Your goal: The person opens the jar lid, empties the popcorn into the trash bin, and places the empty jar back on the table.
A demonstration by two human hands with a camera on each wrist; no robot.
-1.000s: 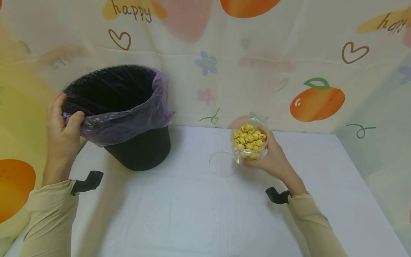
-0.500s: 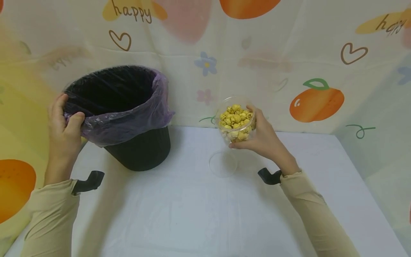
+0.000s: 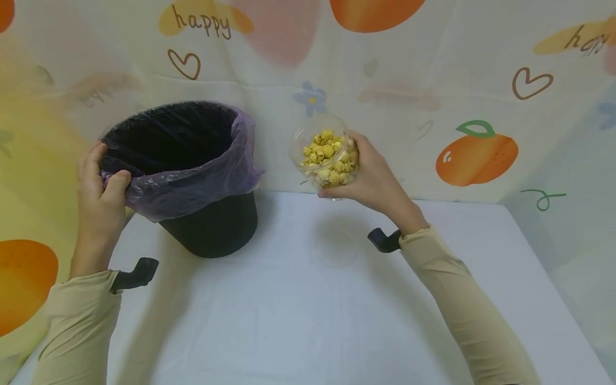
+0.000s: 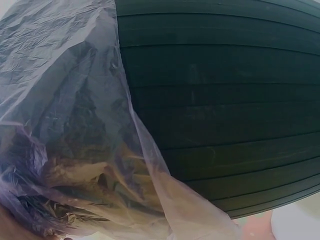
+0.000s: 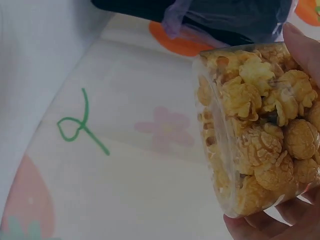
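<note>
At the left of the head view, a black trash bin [image 3: 212, 230] is lined with a thin purple bag [image 3: 192, 190] folded over its rim. My left hand [image 3: 100, 203] grips the lined rim at its left side, thumb outside on the bag. In the left wrist view the bag [image 4: 60, 60] hangs over the bin's ribbed wall [image 4: 215, 100]. My right hand [image 3: 377, 176] holds a clear plastic jar [image 3: 300, 147] full of yellow popcorn [image 3: 329, 155] above the table. The jar is uncapped, its mouth tilted left towards the bin, some way off. Popcorn [image 5: 270, 135] fills it in the right wrist view.
A clear round lid [image 3: 336, 250], barely visible, lies on the white-covered table [image 3: 298, 321] below the jar. Behind stands a cloth backdrop [image 3: 394, 69] printed with fruit, flowers and hearts. Black mounts [image 3: 137, 274] stick out from both wrists.
My right hand has lifted the popcorn jar off the table area and carried it up and left, tilting its mouth towards the bin. My left hand keeps its hold on the rim.
</note>
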